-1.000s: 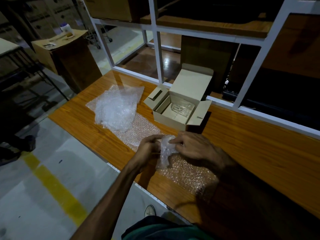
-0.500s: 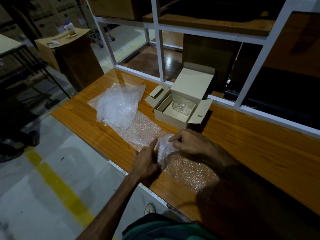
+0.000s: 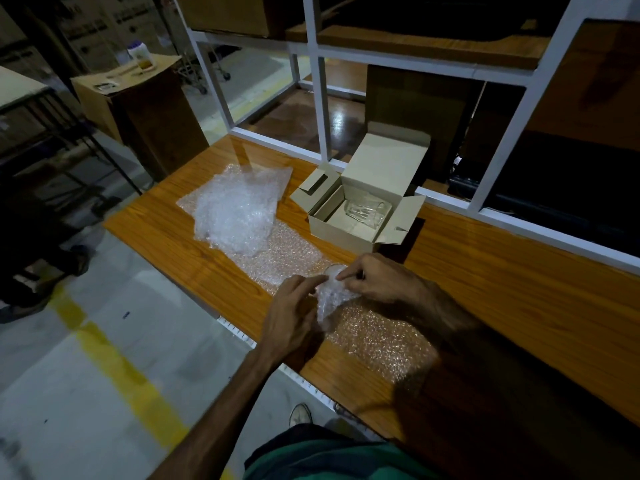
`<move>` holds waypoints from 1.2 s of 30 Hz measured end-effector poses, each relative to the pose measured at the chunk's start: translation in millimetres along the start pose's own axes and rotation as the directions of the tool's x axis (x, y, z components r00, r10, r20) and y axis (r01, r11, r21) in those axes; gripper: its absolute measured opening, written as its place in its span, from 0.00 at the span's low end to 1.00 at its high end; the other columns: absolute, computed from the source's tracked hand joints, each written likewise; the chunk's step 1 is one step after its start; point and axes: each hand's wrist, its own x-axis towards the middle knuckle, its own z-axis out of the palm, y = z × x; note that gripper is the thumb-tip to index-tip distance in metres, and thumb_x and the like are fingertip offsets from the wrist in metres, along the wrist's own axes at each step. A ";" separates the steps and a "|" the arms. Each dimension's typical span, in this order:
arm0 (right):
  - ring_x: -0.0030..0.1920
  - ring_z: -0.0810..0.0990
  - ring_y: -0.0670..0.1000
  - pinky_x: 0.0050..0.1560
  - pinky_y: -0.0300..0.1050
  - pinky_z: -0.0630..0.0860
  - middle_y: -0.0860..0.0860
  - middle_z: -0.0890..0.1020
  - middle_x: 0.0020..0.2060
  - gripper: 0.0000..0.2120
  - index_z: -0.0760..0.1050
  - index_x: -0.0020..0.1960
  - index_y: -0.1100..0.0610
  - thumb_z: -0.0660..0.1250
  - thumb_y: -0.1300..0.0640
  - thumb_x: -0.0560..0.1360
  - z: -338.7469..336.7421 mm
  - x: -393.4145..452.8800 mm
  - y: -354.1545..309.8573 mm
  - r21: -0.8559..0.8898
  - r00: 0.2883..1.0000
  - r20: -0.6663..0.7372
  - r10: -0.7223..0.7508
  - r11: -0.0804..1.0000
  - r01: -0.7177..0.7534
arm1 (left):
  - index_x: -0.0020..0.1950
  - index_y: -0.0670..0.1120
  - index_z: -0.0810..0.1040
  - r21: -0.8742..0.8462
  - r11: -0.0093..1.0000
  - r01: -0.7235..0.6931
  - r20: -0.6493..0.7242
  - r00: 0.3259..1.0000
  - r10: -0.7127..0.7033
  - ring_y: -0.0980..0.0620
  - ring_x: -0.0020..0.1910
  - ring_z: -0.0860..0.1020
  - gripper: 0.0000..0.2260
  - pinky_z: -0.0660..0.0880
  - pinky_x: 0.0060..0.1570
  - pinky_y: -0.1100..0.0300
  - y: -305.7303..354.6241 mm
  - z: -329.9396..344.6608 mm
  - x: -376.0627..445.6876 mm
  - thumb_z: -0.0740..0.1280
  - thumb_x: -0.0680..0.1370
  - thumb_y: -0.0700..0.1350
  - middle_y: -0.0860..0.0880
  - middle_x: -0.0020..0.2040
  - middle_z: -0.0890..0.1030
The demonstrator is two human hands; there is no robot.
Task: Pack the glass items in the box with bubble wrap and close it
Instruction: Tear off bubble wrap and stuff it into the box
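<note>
Dim wooden table (image 3: 502, 292) | left hand (image 3: 294, 313), right hand (image 3: 377, 282) pinch wrapped bundle (image 3: 330, 296) | contents hidden

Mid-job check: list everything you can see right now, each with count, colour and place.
cardboard box: 1, beige, flaps open, far side of the table
drinking glass: 1, clear, lying inside the cardboard box
wrapped bundle: 1, clear bubble wrap, between both hands
bubble wrap sheet: 1, clear, flat on the table under the bundle
crumpled bubble wrap: 1 heap, whitish, left of the box
table: 1, orange-brown wood
shelf frame: 1, white, behind the table
tall carton: 1, brown, on the floor at left, small items on top
floor line: 1, yellow
left hand: pinches the bundle
right hand: pinches the bundle's top
</note>
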 end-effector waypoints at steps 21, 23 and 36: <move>0.64 0.77 0.46 0.55 0.37 0.73 0.50 0.80 0.69 0.13 0.82 0.68 0.54 0.68 0.59 0.84 8.8 0.3 10.3 0.112 0.999 -0.024 0.049 0.993 -0.046 | 0.57 0.46 0.72 -0.522 0.694 0.495 0.247 0.867 -0.433 0.43 0.54 0.81 0.19 0.84 0.47 0.48 24.5 -1.1 51.5 0.76 0.71 0.38 0.43 0.56 0.78; 0.64 0.76 0.46 0.56 0.40 0.74 0.49 0.78 0.70 0.14 0.83 0.67 0.52 0.65 0.60 0.85 13.9 -3.2 11.3 0.263 0.994 -0.024 0.104 0.960 -0.094 | 0.60 0.48 0.72 -0.526 0.615 0.588 0.297 0.804 -0.515 0.42 0.56 0.82 0.22 0.85 0.47 0.48 26.2 1.6 53.1 0.75 0.71 0.35 0.43 0.59 0.77; 0.70 0.73 0.56 0.66 0.55 0.74 0.51 0.72 0.70 0.30 0.69 0.74 0.44 0.74 0.40 0.76 25.9 -24.2 67.9 -0.267 0.923 -0.199 0.329 0.888 -0.374 | 0.58 0.38 0.82 -0.429 0.601 0.674 0.299 0.734 -0.610 0.47 0.47 0.84 0.15 0.85 0.51 0.43 22.9 3.0 56.3 0.76 0.72 0.31 0.43 0.51 0.84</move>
